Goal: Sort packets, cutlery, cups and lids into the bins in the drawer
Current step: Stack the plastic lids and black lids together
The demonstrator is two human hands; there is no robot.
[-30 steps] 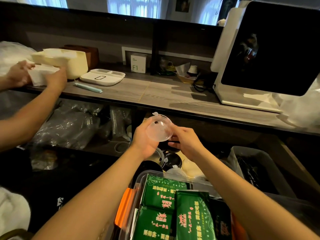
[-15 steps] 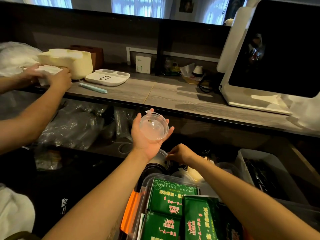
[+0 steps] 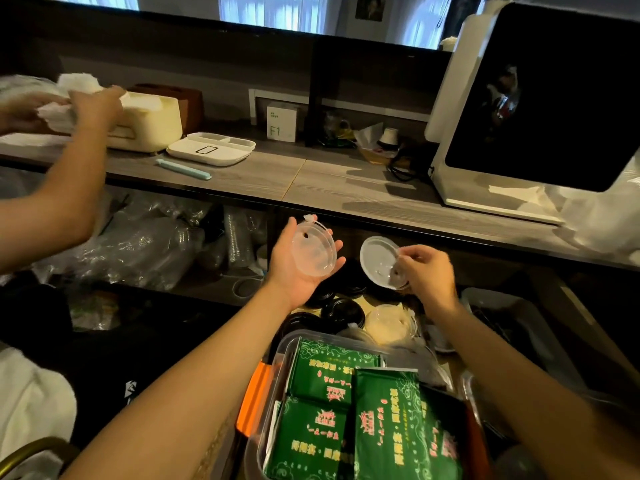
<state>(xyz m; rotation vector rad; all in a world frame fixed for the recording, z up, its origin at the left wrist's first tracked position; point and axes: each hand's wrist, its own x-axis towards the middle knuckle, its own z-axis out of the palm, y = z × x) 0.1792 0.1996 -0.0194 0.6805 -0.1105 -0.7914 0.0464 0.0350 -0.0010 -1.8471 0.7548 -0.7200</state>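
Since half a second ago, a second clear lid (image 3: 378, 261) is lifted from the drawer, pinched by right hand (image 3: 427, 271) fingers (image 3: 403, 258). Beside it, the first lid (image 3: 313, 251) is cradled on left hand (image 3: 298, 263), fingers spread. Lid-gathering step judged; stacking both is called for next.

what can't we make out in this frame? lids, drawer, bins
- Head view: black lids in the drawer are partly hidden behind the left hand; count unclear.
- Right bin: contents too dark to identify.
- Green packets: cut off by the bottom edge.
- Clear lid pinched in the right hand: lower rim hidden by fingers.
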